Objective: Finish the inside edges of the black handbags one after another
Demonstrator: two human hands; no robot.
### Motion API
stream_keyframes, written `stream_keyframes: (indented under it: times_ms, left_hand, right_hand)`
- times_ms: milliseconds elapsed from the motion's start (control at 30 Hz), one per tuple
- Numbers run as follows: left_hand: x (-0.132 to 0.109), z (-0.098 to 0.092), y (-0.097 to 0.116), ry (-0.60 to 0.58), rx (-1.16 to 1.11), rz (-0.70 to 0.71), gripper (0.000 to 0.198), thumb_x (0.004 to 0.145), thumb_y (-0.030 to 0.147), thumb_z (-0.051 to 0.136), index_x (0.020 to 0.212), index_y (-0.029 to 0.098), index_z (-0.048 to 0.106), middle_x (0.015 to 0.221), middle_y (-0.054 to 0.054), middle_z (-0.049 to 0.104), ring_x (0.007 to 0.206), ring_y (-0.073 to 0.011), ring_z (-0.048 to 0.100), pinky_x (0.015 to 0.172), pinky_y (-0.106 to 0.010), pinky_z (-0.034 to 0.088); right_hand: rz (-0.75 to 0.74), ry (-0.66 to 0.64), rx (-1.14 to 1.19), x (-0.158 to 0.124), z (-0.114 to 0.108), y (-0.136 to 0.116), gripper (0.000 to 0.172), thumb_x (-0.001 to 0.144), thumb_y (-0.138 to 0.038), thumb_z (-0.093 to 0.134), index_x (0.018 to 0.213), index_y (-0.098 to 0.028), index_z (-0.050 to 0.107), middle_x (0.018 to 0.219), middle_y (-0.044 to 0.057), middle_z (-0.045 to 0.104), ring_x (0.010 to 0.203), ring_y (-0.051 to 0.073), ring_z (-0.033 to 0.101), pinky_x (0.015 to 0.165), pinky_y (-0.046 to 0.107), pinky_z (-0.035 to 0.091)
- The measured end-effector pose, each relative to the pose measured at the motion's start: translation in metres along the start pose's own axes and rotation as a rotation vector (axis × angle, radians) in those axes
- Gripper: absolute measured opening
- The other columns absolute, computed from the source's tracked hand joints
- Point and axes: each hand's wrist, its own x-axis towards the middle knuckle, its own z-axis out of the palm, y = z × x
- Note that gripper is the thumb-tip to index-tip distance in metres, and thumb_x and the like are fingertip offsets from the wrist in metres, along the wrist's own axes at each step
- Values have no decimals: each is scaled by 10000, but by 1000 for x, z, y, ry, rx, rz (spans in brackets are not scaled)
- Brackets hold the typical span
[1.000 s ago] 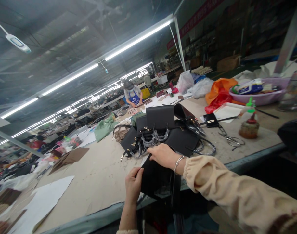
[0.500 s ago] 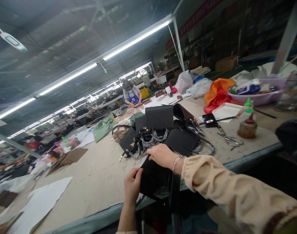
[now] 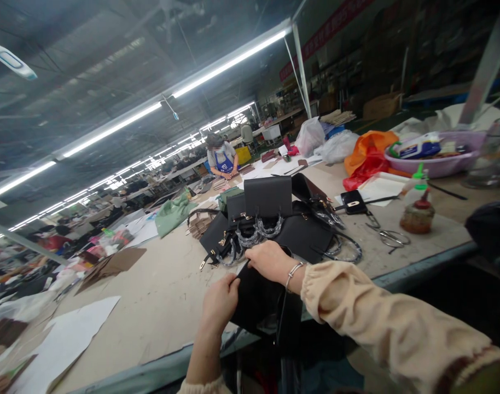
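1. Far left: a stack of brown pieces [image 3: 6, 332] on the table [image 3: 160, 301]; right of it, near the front edge, a white sheet [image 3: 77, 334].
2. Beyond the white sheet: brown sheets [image 3: 112, 268], overlapping, lying flat.
3. Farther back: green fabric [image 3: 174, 212], crumpled; just right of it, a bundle of brown pieces [image 3: 203, 223].
4. Left hand [image 3: 219, 298]: grip narrow, thumb and fingers pinching the left edge of a black bag.
5. Background: a co-worker [image 3: 223, 162] in a blue apron, bent over the far part of the table, hands low.
6. Black bag [image 3: 254, 306]: between the person's two hands, at the near table edge; its interior is too dark to read.
7. Right hand [image 3: 269, 260]: grip closed on the upper edge of the same bag, above and right of the left hand; bracelet [image 3: 294, 275] at the wrist.
8. Directly beyond the hands: a pile of black handbags [image 3: 268, 194], some handles wrapped in clear film.
9. Right of the pile: a black piece with a gold-coloured clasp [image 3: 354, 202], then scissors [image 3: 387, 236].
10. Far right: a red-capped jar [image 3: 417, 220] of brown contents, upright; behind it, a purple basin [image 3: 434, 165] holding assorted items.
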Motion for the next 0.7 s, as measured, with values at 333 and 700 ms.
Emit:
stream_keyframes:
  times_ms: [333,700]
  left_hand:
    - [26,17,18,105,118,35,270,860,266,444,815,206,703,786,-75,704,732,-205,617,619,-261,361]
    - [21,21,18,123,141,65,258,866,255,448,806,212,695,767,-60,694,705,-198,606,598,-257,342]
  right_hand:
    - [18,19,-17,-11,-9,9,134,838,-261,551,929,-172,593,899,74,686,862,209,639,723,280,426]
    - [77,22,-48,-14,-15,22,108,859,-239,519,904,-169,588,887,75,679,829,206,638,715,281,420]
